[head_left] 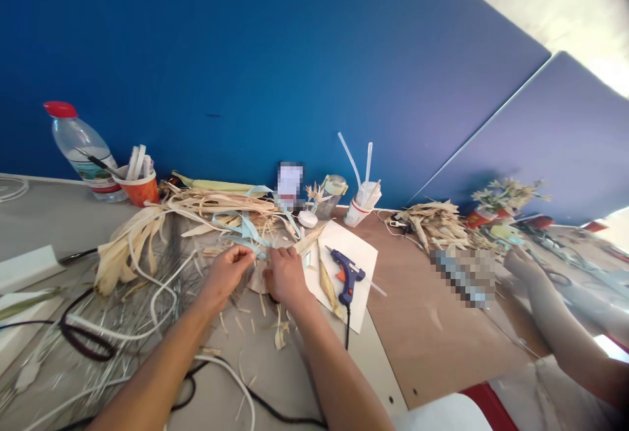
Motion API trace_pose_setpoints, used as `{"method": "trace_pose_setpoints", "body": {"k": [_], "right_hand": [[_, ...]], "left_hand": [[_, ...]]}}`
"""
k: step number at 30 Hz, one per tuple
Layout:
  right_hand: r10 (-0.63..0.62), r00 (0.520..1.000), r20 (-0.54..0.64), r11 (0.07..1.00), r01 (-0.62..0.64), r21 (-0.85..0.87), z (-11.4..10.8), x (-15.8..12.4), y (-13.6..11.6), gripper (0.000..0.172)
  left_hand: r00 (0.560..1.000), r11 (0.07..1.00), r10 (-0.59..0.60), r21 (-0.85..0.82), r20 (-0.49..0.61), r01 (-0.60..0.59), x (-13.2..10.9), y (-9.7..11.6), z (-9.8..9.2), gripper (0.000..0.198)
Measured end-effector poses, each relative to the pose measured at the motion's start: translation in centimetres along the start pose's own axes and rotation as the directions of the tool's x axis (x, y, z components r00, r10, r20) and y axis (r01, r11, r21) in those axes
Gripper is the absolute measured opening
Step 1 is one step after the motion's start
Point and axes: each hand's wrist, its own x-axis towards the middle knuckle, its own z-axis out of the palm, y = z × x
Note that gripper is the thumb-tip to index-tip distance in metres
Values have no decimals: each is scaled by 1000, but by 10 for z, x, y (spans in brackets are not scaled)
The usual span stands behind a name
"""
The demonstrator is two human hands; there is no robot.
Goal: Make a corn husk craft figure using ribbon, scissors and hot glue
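Note:
My left hand (228,275) is closed, thumb and forefinger pinching a light blue ribbon (262,254). Close beside it, my right hand (287,275) has its fingers curled in at the ribbon's other end; what lies inside them is hidden. A piece of dried corn husk (256,281) shows below, between the two hands. More light blue strips (246,226) trail over the husk pile (216,203) behind. Right of my right hand, a blue glue gun (350,279) with an orange trigger rests on white paper (364,247), a long husk (327,283) next to it.
At the back stand a red-capped bottle (81,139), an orange cup (140,188), a jar (330,198) and a cup with glue sticks (358,211). A white cable (157,306) loops across the left. At right, a co-worker's arm (550,310) reaches over the table near more husks (437,221).

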Motion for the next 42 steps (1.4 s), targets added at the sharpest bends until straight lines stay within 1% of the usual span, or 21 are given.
{"method": "trace_pose_setpoints", "body": {"k": [2,3,4,6,7,9,11,12,14,17,19,21,23,25,28,32,37,42], "right_hand": [[9,1000,-5,1000,-9,-21,0,1,-1,39],[25,999,-20,1000,-25,0,0,1,0,38],[52,998,-36,998,-51,44,1,3,0,37],[133,989,-66,972,-117,205,1,6,2,35],[183,980,-73,939,-152,309,1,7,4,34],[278,957,-83,839,-199,507,0,10,8,31],[350,928,-125,745,-195,638,-3,12,13,27],[377,913,-158,717,-180,674,-5,12,16,26],[414,879,-236,693,-136,708,-9,13,21,23],[444,833,-330,704,-96,704,-14,12,25,22],[442,822,-360,717,-83,692,-16,11,25,23],[427,835,-348,710,-71,701,-17,11,24,23],[401,860,-317,687,-53,725,-18,10,23,23],[376,877,-299,668,-33,743,-20,9,21,22],[355,889,-290,651,-13,759,-23,8,20,23],[330,904,-270,645,-7,764,-26,7,19,24],[298,920,-255,662,-7,749,-25,6,22,28],[189,938,-289,739,58,671,-23,5,25,35]], "left_hand": [[1000,999,-7,49,21,6,0,0,-1,24],[999,998,-11,70,31,9,0,1,-1,25],[999,996,-14,87,40,11,0,1,-1,26],[998,994,-20,107,55,14,0,2,0,26],[997,994,-26,108,68,18,0,2,0,27],[993,995,-42,97,111,32,-1,4,1,27],[986,996,-50,84,159,37,-2,5,2,27],[983,996,-50,80,178,36,-2,6,2,27],[979,997,-50,74,199,36,-3,8,2,27],[972,998,-52,53,228,41,-4,9,2,28],[963,998,-52,48,265,41,-5,9,1,29],[949,997,-66,52,307,52,-6,8,1,29],[939,996,-91,47,331,80,-6,7,1,30],[938,992,-125,21,324,125,-6,6,0,32],[932,980,-177,-30,316,197,-6,6,-2,33],[911,958,-220,-97,349,269,-5,6,-4,36],[901,949,-243,-103,358,297,-6,7,-3,34],[918,960,-221,-92,329,264,-6,6,-2,33]]}}
